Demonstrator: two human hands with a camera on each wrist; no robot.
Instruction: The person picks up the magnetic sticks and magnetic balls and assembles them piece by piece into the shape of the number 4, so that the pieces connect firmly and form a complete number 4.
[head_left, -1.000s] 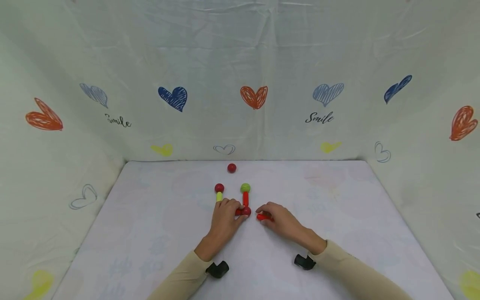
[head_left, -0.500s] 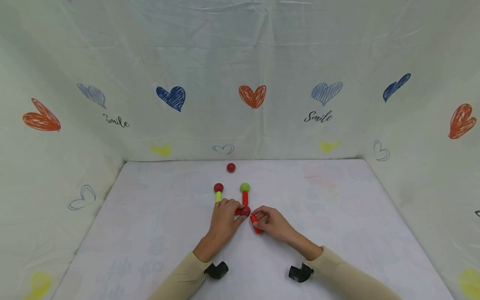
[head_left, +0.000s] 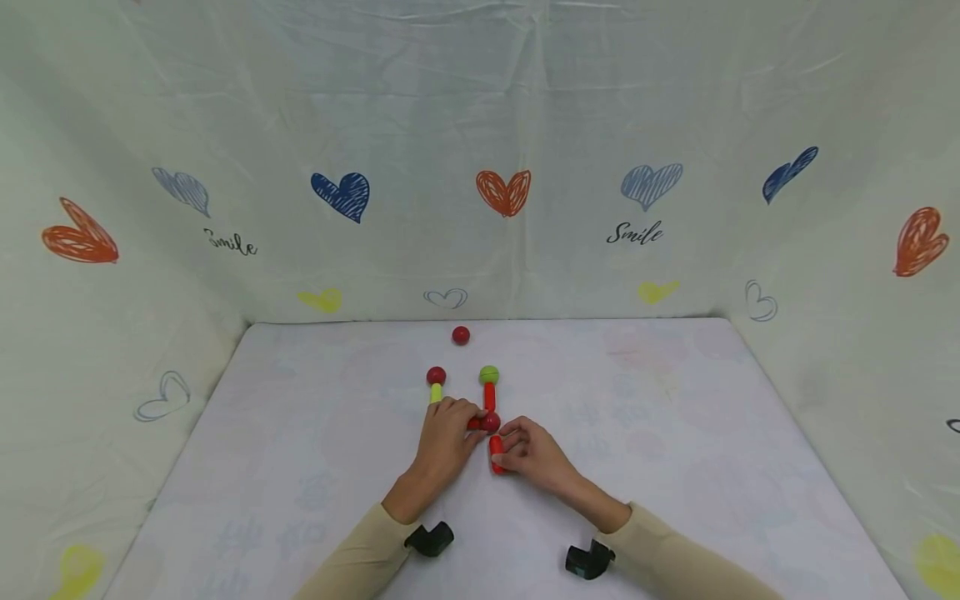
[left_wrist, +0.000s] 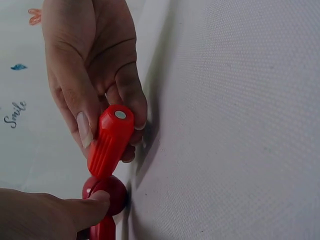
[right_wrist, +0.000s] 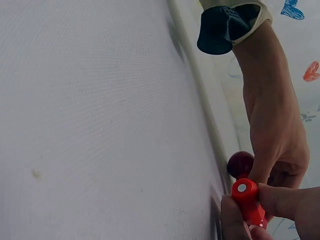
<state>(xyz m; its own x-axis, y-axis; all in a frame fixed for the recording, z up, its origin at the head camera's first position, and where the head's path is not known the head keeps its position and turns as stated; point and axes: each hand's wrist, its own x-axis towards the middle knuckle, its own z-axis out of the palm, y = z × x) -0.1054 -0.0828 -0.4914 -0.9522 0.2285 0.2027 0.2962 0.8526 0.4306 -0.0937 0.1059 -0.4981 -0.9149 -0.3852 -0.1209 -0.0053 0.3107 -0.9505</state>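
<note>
My left hand [head_left: 446, 442] pinches a dark red ball [head_left: 491, 422] between thumb and fingers. A red rod [head_left: 490, 396] runs from this ball to a green ball [head_left: 489, 374]; another red rod [head_left: 473, 424] goes off leftward under my fingers. My right hand [head_left: 538, 460] pinches a loose red rod [head_left: 497, 455] just on the near side of the ball. In the left wrist view this ribbed rod [left_wrist: 112, 140] shows a silvery disc in its end, and its far end meets the ball [left_wrist: 115, 192] there. A yellow-green rod [head_left: 436, 392] with a red ball [head_left: 436, 376] is partly hidden behind my left hand.
One loose red ball [head_left: 461, 335] lies near the back edge of the white table [head_left: 637, 400]. A pale cloth [head_left: 420, 125] printed with hearts hangs behind and at both sides. Each wrist carries a black camera mount [head_left: 430, 540].
My right hand has moved left and slightly nearer, turning the red rod from crosswise to lengthwise, below the ball. My left hand stays on the ball.
</note>
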